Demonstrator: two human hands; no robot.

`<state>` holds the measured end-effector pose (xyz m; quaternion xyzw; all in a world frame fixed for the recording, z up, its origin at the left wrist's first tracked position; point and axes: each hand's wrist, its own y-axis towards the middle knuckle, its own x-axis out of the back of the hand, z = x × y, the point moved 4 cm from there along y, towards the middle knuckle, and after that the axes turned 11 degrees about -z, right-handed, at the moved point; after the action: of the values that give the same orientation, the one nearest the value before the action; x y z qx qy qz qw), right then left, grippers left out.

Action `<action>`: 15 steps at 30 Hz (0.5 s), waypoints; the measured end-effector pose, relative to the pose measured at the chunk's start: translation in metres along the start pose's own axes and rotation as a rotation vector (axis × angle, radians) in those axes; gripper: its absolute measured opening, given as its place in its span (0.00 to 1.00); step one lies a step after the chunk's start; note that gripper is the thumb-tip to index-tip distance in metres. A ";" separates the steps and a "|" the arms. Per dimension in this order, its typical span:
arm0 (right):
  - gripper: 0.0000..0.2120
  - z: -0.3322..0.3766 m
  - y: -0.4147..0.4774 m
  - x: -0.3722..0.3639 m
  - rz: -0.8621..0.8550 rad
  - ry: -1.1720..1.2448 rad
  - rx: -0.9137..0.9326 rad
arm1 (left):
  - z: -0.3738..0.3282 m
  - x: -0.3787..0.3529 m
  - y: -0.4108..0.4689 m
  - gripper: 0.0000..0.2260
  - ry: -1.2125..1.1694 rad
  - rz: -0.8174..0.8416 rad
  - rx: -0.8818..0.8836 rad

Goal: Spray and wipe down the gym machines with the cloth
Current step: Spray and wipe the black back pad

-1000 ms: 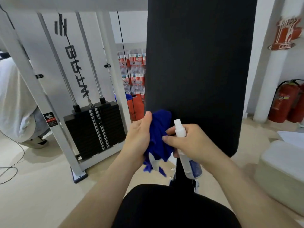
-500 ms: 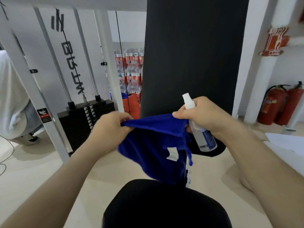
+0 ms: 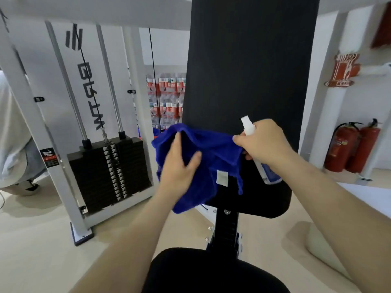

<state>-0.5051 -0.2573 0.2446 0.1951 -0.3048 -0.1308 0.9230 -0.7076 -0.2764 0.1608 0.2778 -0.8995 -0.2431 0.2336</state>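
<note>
A single wide-angle view from the person's head faces forward and slightly down. It sits close to the upright black back pad [image 3: 249, 70], which fills the middle. The weight stack [image 3: 105, 172] lies to the left, the fire extinguishers [image 3: 351, 149] far right, and the seat [image 3: 211, 271] along the bottom edge.

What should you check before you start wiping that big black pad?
1. Holding the blue cloth: ok, left hand lies flat on it, right hand pinches its corner.
2. Gripping the spray bottle: ok, in the right hand.
3. Cloth spread flat: not ok, it hangs bunched.
4. Near the black pad: ok, it is right behind the cloth.
5. Pad wet with spray: cannot tell.
</note>
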 end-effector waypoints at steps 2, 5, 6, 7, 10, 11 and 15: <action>0.13 -0.017 -0.004 0.003 -0.021 -0.019 0.011 | 0.010 -0.028 -0.011 0.30 0.157 -0.050 -0.043; 0.13 -0.030 -0.004 0.005 -0.053 0.080 -0.015 | 0.023 -0.034 -0.017 0.28 0.413 -0.151 -0.213; 0.13 -0.035 -0.004 0.005 -0.047 0.136 -0.041 | 0.031 -0.036 -0.023 0.28 0.562 -0.115 -0.293; 0.13 -0.036 -0.002 0.006 -0.036 0.195 -0.060 | 0.035 -0.037 -0.030 0.28 0.706 -0.058 -0.371; 0.14 -0.038 -0.003 0.009 0.034 0.324 -0.106 | 0.026 -0.040 -0.054 0.19 0.718 0.046 -0.601; 0.15 -0.037 -0.003 0.011 0.067 0.345 -0.101 | 0.012 -0.042 -0.058 0.14 0.663 0.050 -0.677; 0.18 -0.038 -0.007 0.016 0.215 0.239 0.014 | -0.058 -0.056 -0.032 0.11 0.696 0.067 -0.818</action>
<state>-0.4705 -0.2589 0.2218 0.1820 -0.2130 -0.0051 0.9599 -0.6213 -0.2834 0.1713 0.1993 -0.6093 -0.4597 0.6146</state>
